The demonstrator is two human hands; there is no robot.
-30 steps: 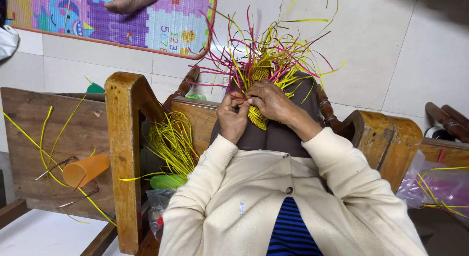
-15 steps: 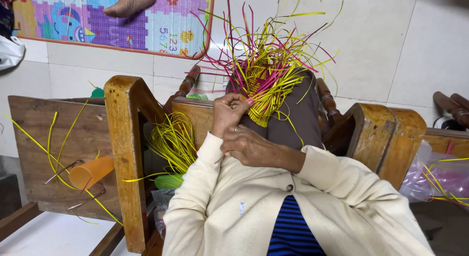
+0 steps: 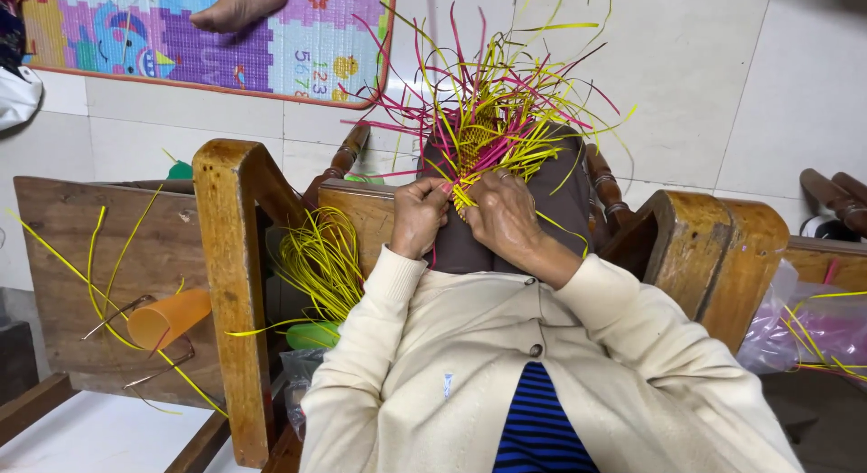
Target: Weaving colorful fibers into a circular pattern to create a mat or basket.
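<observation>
Both hands work at the near edge of a half-woven piece of yellow and pink flat plastic strips (image 3: 483,134) resting on the knees. The left hand (image 3: 418,215) has its fingers pinching a strip end, and the right hand (image 3: 502,213) has its fingers pressed together on the weave. Judging by this, a strip is being tucked in; the next move needs a firm pull to tighten it.

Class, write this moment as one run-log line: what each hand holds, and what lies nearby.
left hand: pinching strips | right hand: gripping woven piece on lap | nearby: yellow strip bundle, orange cup

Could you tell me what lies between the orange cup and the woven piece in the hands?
In the head view, a wooden armrest post and a bundle of loose yellow strips lie between the orange cup and the woven piece.
</observation>
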